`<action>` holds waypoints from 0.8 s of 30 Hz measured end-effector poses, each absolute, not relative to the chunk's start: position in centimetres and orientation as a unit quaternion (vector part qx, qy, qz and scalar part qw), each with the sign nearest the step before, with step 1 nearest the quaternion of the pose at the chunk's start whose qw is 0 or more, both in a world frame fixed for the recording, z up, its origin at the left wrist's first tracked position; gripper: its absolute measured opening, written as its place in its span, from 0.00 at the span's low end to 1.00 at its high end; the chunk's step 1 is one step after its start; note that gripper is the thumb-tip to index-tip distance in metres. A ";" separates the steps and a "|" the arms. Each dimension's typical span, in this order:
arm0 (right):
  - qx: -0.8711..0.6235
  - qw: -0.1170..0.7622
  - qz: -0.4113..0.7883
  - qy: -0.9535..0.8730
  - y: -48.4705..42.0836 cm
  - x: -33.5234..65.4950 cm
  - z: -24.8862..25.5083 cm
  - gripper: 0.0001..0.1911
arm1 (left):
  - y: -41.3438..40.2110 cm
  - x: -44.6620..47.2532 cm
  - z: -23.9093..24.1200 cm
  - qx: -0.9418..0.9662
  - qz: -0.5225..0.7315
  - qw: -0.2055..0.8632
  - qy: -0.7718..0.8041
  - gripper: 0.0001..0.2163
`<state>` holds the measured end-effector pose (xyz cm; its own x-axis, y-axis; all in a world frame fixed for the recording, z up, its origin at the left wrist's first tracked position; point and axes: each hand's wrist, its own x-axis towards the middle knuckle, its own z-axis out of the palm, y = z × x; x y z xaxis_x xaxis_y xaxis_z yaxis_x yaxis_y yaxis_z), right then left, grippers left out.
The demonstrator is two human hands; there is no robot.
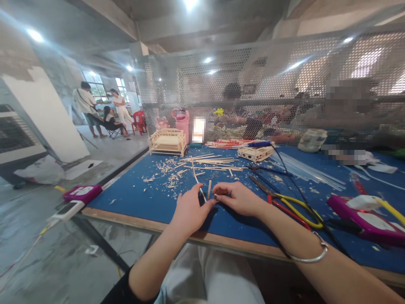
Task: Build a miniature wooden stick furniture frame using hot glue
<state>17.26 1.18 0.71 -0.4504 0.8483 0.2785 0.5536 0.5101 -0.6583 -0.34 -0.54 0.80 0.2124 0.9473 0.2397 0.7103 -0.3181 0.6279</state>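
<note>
Low over the blue table mat, my left hand [190, 207] is closed with a long thin wooden stick [195, 171] between thumb and fingers. My right hand [236, 197] meets it from the right, thumb and forefinger pinched on a tiny pale bit of wood [215, 195]. A short wooden stick [209, 188] shows between the two hands; whether it is held or lies on the mat I cannot tell. Beyond them lie several loose wooden sticks [210, 160] among scattered chips. A small wooden bench-like model [167, 142] stands at the back left.
A wooden frame [255, 153] carries a blue-handled corded tool [261, 144]. Yellow-handled scissors [302, 207] and a black cord lie right of my right forearm. Clear rods [311, 171] and a purple power strip [363, 217] are farther right. A perforated screen [268, 76] stands behind.
</note>
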 end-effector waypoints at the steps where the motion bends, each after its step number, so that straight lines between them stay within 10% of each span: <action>1: -0.430 0.299 0.248 -0.815 1.1 17.2 0.7 0.07 | -0.6 -0.3 0.9 0.753 0.292 0.204 0.553 0.25; 17: -0.448 0.334 0.434 -0.707 1.7 17.4 0.8 0.05 | 2.4 -0.4 1.5 0.768 0.265 0.358 0.460 0.42; 24: -0.475 0.337 0.473 -0.661 1.7 16.9 0.6 0.07 | 3.3 -0.5 1.4 0.759 0.295 0.387 0.433 0.32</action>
<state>16.89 1.74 0.63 -0.3220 0.9467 -0.0032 0.3095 0.1020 -0.9454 -0.47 3.29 1.45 0.4517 0.8850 0.1132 0.4285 -0.3265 0.8425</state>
